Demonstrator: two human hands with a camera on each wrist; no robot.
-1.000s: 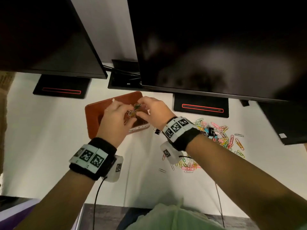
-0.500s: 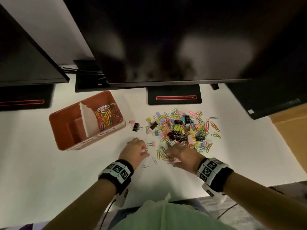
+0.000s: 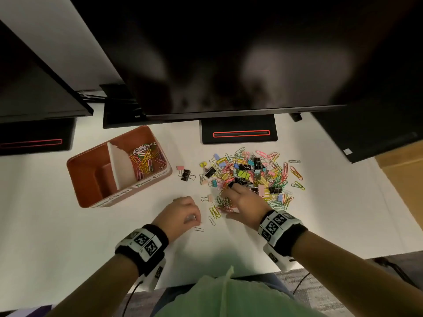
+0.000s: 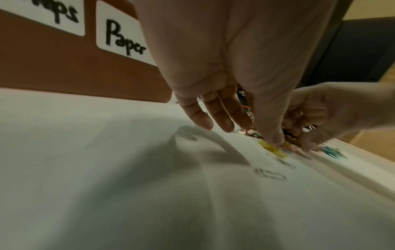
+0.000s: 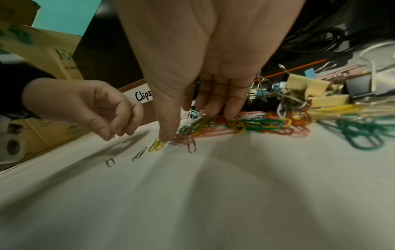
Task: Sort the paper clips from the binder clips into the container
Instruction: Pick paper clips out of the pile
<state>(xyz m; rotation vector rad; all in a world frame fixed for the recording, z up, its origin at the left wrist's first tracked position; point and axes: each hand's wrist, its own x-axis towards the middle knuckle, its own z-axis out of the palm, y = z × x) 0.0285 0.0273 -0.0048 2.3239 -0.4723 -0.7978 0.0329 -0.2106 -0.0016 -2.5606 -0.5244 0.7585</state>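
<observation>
A brown container (image 3: 87, 177) stands at the left, its right compartment holding several coloured paper clips (image 3: 146, 161); the left compartment looks bare. A mixed pile of paper clips and binder clips (image 3: 249, 175) lies to the right. My right hand (image 3: 238, 200) is spread over the pile's near edge, its fingers (image 5: 230, 115) pressing on a bunch of coloured paper clips (image 5: 245, 125) and the thumb touching the table. My left hand (image 3: 183, 213) hovers beside it with loosely bent fingers (image 4: 226, 125), holding nothing I can see. A silver paper clip (image 3: 198, 229) lies just below it.
A black binder clip (image 3: 186, 175) and a pink one (image 3: 180, 167) lie between container and pile. Dark monitors (image 3: 229, 65) overhang the back of the white table, with a stand base (image 3: 239, 133) behind the pile. A cardboard box (image 3: 400, 179) stands at the right.
Both hands left the container, where they held clips a second ago, and came down to the pile's near edge. Since half a second ago the right hand has reached further into the pile.
</observation>
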